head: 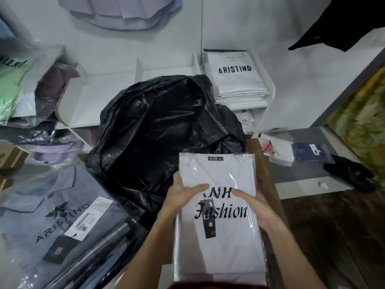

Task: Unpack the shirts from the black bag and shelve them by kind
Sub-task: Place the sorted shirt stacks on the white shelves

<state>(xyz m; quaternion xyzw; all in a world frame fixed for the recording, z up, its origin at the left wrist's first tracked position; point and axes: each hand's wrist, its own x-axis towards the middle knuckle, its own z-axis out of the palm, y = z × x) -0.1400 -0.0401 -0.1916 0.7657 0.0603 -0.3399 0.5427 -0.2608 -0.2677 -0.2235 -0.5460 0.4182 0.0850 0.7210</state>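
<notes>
Fingers [195,187] of both hands clasp white shirt pack [218,236]

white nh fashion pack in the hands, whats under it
More folded white packs show at the bottom edge under the white NH Fashion pack. The left hand and right hand grip its sides. How many packs, and what is below them, is covered.

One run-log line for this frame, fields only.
stage: unpacking | hands: left and right grip white shirt pack | black bag: behind pack | shelf: white packs stacked
</notes>
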